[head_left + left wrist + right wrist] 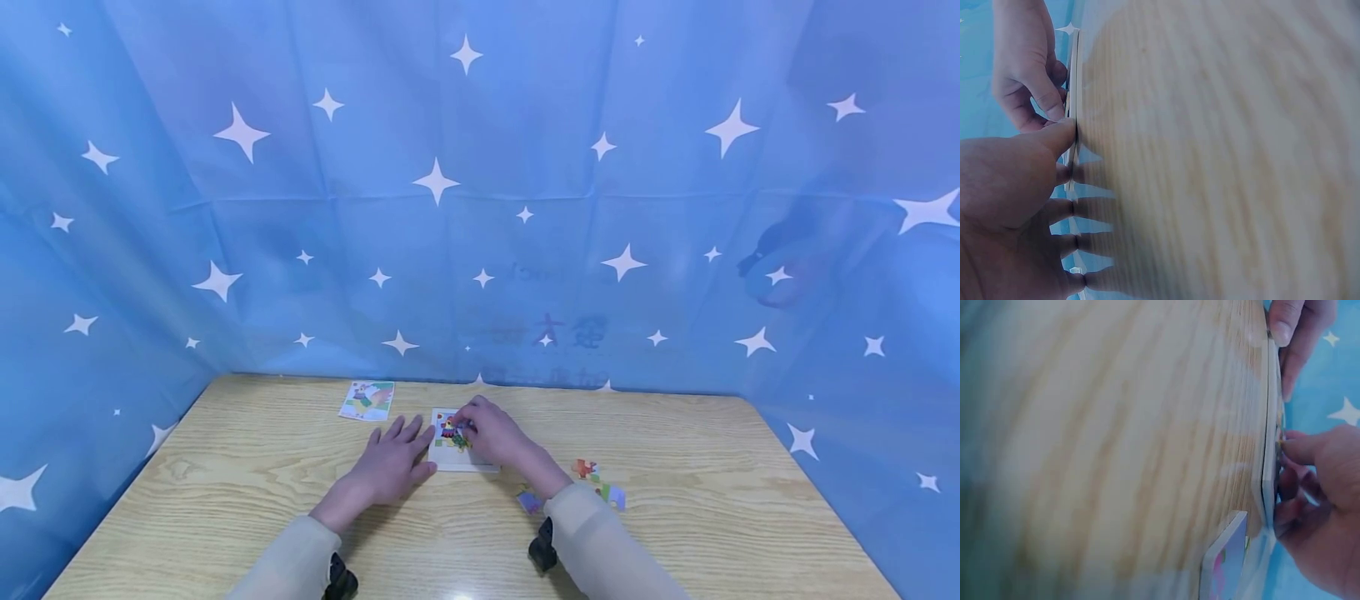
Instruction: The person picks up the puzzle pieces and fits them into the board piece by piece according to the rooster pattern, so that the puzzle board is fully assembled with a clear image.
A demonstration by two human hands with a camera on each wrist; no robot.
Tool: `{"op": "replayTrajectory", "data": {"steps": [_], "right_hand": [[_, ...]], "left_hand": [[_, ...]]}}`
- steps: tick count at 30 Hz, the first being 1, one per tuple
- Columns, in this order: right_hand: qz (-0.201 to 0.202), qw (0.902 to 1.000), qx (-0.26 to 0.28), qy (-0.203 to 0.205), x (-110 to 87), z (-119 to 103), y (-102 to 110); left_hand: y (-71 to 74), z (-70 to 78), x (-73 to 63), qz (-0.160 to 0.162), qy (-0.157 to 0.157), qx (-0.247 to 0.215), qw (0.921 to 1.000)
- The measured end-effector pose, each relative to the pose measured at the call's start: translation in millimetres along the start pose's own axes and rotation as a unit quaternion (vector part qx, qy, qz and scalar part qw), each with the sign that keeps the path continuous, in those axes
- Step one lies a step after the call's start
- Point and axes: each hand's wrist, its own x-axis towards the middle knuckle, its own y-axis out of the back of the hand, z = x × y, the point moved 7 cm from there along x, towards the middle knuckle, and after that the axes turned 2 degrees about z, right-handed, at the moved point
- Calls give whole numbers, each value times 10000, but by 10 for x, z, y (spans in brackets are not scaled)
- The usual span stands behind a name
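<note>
A square puzzle board (457, 459) with a white rim lies on the table, its upper left part filled with colourful picture pieces. My left hand (390, 467) rests at the board's left side, fingers spread flat and thumb at its near corner. Over the board, my right hand (491, 429) bends its thumb and fingers down and pinches a small puzzle piece (460, 442) among the fitted ones. In the right wrist view, the right thumb and fingertips sit right at the board's top face (1269, 469). Much of the piece is hidden by the fingers.
Several loose puzzle pieces lie right of the board: a purple one (529, 502) beside the right forearm, an orange-red one (584, 468) and a green and lilac one (615, 497). A picture card (367, 401) lies back left. A blue starry curtain (480, 233) hangs behind the table.
</note>
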Motion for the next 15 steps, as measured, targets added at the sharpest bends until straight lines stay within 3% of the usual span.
{"op": "replayTrajectory", "data": {"steps": [10, 15], "right_hand": [[-197, 9971, 741, -7, -60, 103, 9], [-392, 9962, 765, -116, -88, 128, 14]], "left_hand": [[3, 6, 1, -50, 73, 53, 9999], [6, 4, 3, -62, 110, 78, 9999]]}}
